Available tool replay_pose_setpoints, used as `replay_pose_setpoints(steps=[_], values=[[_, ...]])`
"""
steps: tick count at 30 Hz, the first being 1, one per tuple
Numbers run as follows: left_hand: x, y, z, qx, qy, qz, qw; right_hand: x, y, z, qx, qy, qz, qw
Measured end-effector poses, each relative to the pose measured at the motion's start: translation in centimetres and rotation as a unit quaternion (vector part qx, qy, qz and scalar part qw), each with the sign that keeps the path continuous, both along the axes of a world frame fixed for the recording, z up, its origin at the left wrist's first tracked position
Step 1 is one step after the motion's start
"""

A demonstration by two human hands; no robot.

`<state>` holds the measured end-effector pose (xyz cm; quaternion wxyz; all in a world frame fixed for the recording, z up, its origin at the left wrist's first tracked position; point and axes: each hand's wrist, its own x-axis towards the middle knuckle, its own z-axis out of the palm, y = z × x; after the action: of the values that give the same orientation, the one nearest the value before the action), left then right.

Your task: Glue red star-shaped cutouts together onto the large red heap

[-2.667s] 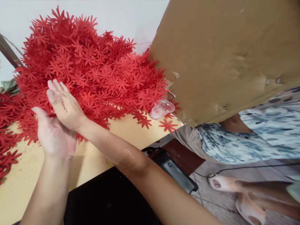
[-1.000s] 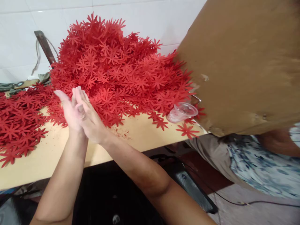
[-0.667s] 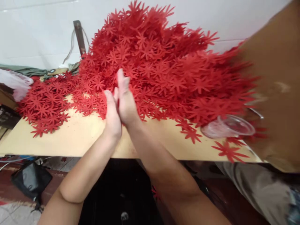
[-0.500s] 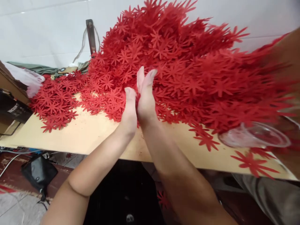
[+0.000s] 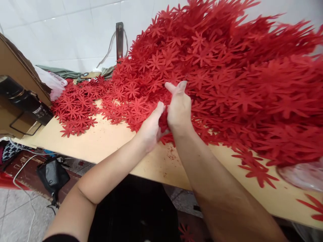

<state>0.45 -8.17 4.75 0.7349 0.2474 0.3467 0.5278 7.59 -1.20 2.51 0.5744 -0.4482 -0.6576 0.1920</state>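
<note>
My left hand [image 5: 151,129] is curled low at the front of a big heap of red flower-shaped cutouts [image 5: 161,64], its thumb up and fingertips showing underneath. Facing it, my right hand [image 5: 180,111] stands on edge with thumb and forefinger pointing up and away. Dark red cutouts [image 5: 164,120] show in the narrow gap between the palms, gripped from both sides. How many there are, and most of the fingers, I cannot make out. Red crumbs [image 5: 172,155] lie on the tabletop just below the hands.
Loose cutouts [image 5: 75,107] spread over the left of the wooden tabletop [image 5: 106,144]. A black vacuum flask [image 5: 30,104] leans by a cardboard box [image 5: 15,53]. A clear plastic container [image 5: 302,174] sits at the right. A black pouch [image 5: 52,176] lies below the table.
My palms, pressed flat together before, have parted a little, and red now shows between them. The view has swung left, so more of the flask and box is visible.
</note>
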Motion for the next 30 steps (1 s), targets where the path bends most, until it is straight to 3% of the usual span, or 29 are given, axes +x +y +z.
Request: replay_pose_setpoints(steps=[3,5,9,13,16,22,30], values=[[-1.4,0.9,-0.5,-0.041,0.007,-0.012,0.999,-0.3,-0.3,0.0,-0.028,0.024,-0.024,0.999],[-2.5,1.8,-0.7,-0.044,0.021,-0.005,0.999,-0.5,-0.5,0.3,-0.024,0.024,0.003,0.999],[-4.0,4.0,-1.0,0.001,0.080,0.073,0.994,-0.3,0.1,0.2,-0.081,0.107,0.065,0.989],[-4.4,6.0,-1.3,0.060,0.103,0.113,0.986,-0.2,0.4,-0.3,-0.234,0.184,0.164,0.940],[-4.2,7.2,-2.0,0.091,0.111,0.106,0.984,-0.3,0.6,-0.7,-0.296,0.227,0.207,0.904],[-4.7,7.7,-3.2,0.064,0.111,0.064,0.990,0.5,1.5,-2.0,-0.335,0.254,0.181,0.889],[-4.8,6.5,-3.3,0.089,0.195,0.007,0.977,0.9,0.9,-2.8,-0.287,0.255,0.153,0.911]])
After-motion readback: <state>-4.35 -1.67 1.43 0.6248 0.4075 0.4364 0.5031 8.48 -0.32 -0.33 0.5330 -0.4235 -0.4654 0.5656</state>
